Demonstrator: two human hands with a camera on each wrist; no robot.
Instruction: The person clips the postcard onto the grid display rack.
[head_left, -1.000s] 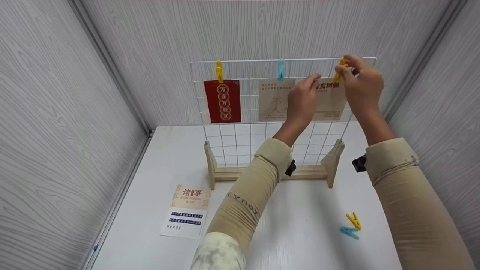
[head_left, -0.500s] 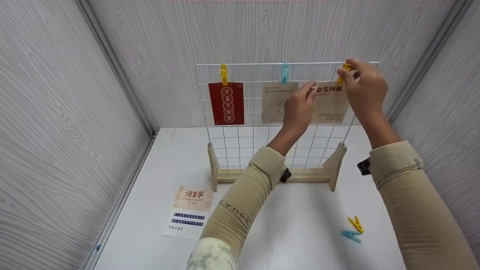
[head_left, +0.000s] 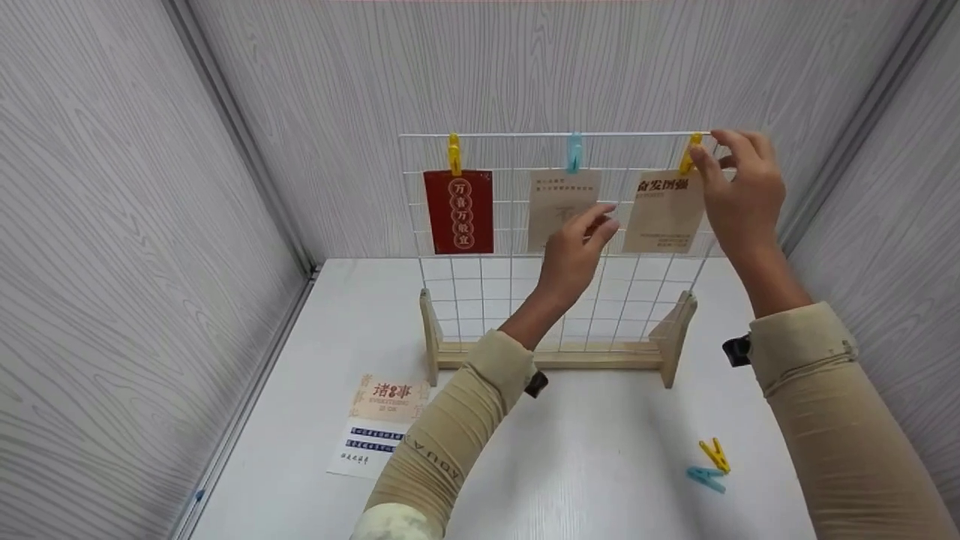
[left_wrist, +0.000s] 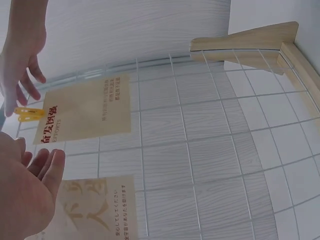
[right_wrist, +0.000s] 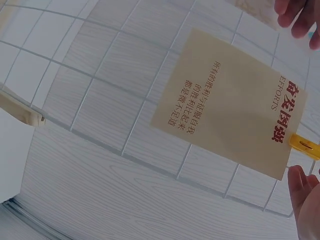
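Observation:
A beige card (head_left: 664, 214) with red and brown lettering hangs on the white wire grid (head_left: 517, 281), held at its top by a yellow clothespin (head_left: 689, 156). Beside that clothespin is my right hand (head_left: 744, 187), its thumb and fingers spread loosely around the grid's upper right corner; the right wrist view has the thumb (right_wrist: 301, 185) apart from the clothespin. My left hand (head_left: 571, 251) holds nothing, fingers loosely bent, in front of a second beige card (head_left: 551, 191) and partly covering it. A blue clothespin (head_left: 574, 154) sits above this second card.
A red card (head_left: 459, 214) hangs at the left under another yellow clothespin (head_left: 454, 156). On the white table lie a pink card (head_left: 386, 397), a white card (head_left: 360, 469), a loose yellow clothespin (head_left: 715, 455) and a blue one (head_left: 706, 478). Wooden feet (head_left: 679, 337) support the grid.
My left hand has moved down and left, off the right-hand beige card. The right hand's fingers have loosened from the yellow clothespin and shifted slightly right. The view has shifted a little.

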